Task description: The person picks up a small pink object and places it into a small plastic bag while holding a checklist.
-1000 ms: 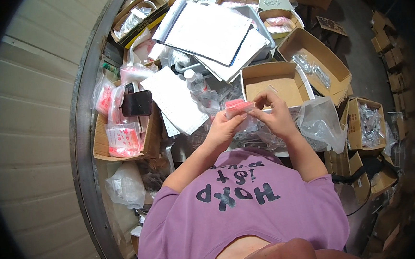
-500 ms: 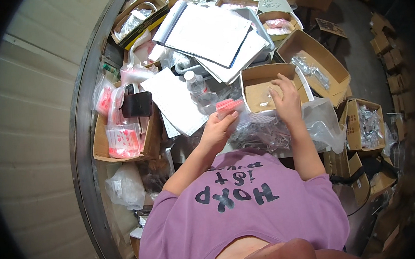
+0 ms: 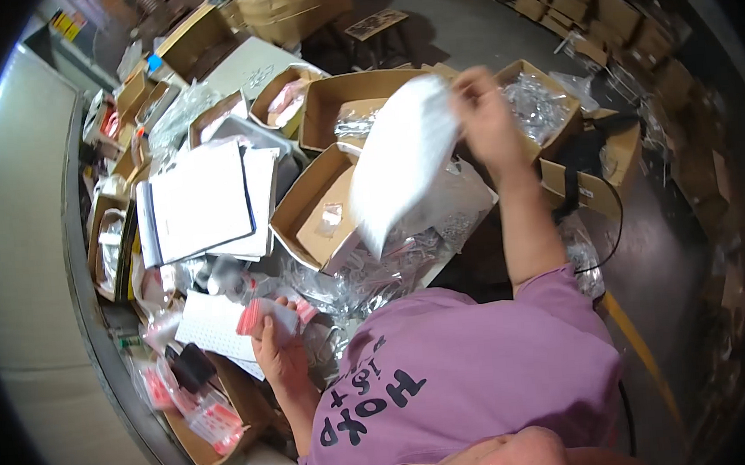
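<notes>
In my left hand (image 3: 279,347) is a stack of small clear zip bags (image 3: 262,316) with red edges, pinched between thumb and fingers. My right hand (image 3: 487,121) is raised at the far right, fingers closed on the edge of a white sheet (image 3: 406,157). It hangs tilted and blurred, so I cannot tell whether it is paper or plastic. Behind it stands an open cardboard box (image 3: 301,205) with a small clear packet (image 3: 331,218) inside. Shiny clear packets (image 3: 375,271) lie in a heap between that box and my body.
A clipboard with papers (image 3: 198,201) lies on a grey bin at left. Near my left hand are a clear bottle (image 3: 231,279) and a printed sheet (image 3: 215,326). A dark phone (image 3: 190,366) rests on a box of red-edged bags. Another box (image 3: 541,104) holds shiny packets.
My right hand has moved from the cardboard box to the far right and now lifts a white sheet. The view has turned right. My left hand still holds the zip bags.
</notes>
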Demonstrator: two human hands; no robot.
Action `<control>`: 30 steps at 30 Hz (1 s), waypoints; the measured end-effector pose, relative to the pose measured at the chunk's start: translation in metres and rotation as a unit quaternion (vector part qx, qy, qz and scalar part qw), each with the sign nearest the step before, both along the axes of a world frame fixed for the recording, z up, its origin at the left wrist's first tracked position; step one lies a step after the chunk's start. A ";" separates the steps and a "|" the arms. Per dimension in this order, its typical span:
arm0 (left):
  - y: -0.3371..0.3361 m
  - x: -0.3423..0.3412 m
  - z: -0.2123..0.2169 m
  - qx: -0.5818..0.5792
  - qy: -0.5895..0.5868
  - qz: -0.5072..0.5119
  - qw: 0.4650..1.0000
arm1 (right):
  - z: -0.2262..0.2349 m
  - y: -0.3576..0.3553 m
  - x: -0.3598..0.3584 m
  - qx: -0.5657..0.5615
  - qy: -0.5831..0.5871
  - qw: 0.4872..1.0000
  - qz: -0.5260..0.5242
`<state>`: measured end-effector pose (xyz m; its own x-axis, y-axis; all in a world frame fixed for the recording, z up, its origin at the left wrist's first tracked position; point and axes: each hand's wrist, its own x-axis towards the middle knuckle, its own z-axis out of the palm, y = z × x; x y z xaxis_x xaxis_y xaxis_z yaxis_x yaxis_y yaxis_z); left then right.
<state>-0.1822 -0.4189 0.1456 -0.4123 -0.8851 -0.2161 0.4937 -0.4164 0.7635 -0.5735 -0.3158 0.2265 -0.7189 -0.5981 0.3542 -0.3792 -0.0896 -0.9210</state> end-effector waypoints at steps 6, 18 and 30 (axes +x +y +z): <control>-0.003 -0.008 0.001 -0.003 -0.020 -0.042 0.999 | -0.049 0.132 -0.180 -0.043 -0.011 0.889 -0.456; 0.002 0.000 -0.004 0.013 -0.054 -0.050 0.997 | -0.170 0.209 -0.236 -0.344 -0.472 0.689 -0.429; -0.007 0.046 -0.032 0.005 -0.035 0.139 0.990 | -0.040 0.045 -0.040 -0.128 -0.290 0.936 0.156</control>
<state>-0.1364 -0.4263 0.1140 -0.1362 -0.9601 -0.2443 0.5359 -0.2789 0.7969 -0.6140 -0.2711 0.1868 -0.6399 -0.7591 0.1195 0.2584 -0.3591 -0.8968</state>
